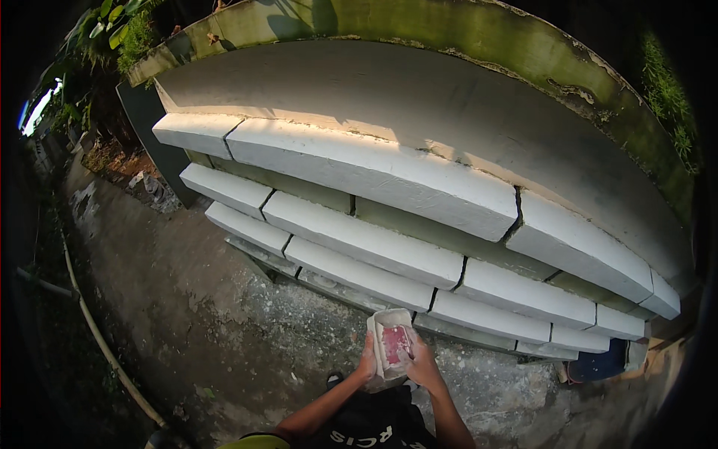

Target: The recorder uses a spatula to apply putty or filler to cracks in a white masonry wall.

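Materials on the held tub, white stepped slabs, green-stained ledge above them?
Tub: possibly plastic, caked in dull off-white residue; the pinkish-red patch inside may be its bare surface, unclear.
Slabs: probably plastered or painted concrete, matte white; slightly uneven faces and dark joints suggest it, core unseen.
Ledge: likely cement or concrete, weathered; blotchy green staining, ragged lower edge.

One left hand [366, 362], one right hand [422, 365], one tray [375, 331], before me three rows of white slabs [359, 163], four on top, four in the second, four in the third
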A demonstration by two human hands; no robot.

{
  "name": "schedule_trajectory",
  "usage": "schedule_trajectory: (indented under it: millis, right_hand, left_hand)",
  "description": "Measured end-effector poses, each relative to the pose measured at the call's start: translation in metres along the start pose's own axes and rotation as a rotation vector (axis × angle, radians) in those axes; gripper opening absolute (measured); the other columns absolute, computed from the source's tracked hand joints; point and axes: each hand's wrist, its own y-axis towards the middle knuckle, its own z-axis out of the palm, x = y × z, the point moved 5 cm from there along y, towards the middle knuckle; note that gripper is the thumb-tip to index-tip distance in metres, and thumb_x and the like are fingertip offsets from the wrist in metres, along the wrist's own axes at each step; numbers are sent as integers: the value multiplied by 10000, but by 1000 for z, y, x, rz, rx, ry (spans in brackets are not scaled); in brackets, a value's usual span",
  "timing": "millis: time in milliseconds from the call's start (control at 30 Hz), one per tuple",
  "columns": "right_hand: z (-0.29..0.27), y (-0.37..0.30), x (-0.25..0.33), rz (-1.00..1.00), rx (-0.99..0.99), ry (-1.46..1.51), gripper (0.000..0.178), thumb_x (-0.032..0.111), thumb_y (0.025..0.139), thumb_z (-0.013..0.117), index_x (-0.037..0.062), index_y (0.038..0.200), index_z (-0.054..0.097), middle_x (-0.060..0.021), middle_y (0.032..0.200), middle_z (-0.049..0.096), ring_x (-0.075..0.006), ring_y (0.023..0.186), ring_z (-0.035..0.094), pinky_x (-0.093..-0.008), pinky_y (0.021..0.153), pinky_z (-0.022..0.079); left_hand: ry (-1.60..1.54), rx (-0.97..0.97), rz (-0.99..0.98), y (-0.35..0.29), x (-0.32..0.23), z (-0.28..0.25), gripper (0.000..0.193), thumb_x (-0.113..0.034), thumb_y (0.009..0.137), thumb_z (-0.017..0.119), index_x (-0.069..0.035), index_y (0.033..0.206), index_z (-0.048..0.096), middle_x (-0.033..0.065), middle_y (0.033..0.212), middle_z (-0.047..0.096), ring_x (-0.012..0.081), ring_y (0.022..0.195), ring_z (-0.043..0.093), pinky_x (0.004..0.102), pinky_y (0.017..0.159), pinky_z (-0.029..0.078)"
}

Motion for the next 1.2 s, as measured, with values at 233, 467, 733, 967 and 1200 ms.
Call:
schedule_trajectory:
  millis: [233,467,733,967,1200]
  right_hand:
    - [47,-17,-13,141,-146,463,598,-85,898,480,-14,1451,262,-145,1193,589,-181,1033,607,-306,787,576]
    - [49,-37,33,24,-438,-119,659,-51,774,563,21,1411,410,-291,1054,642,-371,964,666,-403,852,515]
    - [70,-31,46,136,-266,-352,482,-4,804,516,-34,1285,503,-303,890,630,-464,831,623,-482,733,505]
    - [47,-16,5,-13,-367,-167,521,-1,843,525,-52,1354,436,-229,1085,642,-271,938,662,-336,841,499]
    - [-1,-15,-1,154,-315,804,682,-82,848,503,-16,1480,254,-141,1294,558,-189,1138,582,-322,959,467]
  left_hand:
    - [40,63,-177,-34,-42,-14,745,-633,967,295,-60,1439,358,112,1347,527,253,1189,552,383,1043,425]
    - [33,124,-154,-42,-35,-33,753,-643,964,244,-90,1472,308,120,1431,446,284,1282,476,449,1076,391]
    - [71,126,-154,-28,-36,-19,707,-601,987,253,-56,1422,369,130,1347,516,264,1222,518,399,1071,389]
    - [47,124,-83,-4,-32,-6,737,-631,969,274,-52,1414,377,135,1332,532,271,1188,553,405,1029,440]
    - [-74,182,-183,-14,-53,48,804,-691,938,217,-88,1455,337,163,1385,491,340,1244,512,504,1039,431]
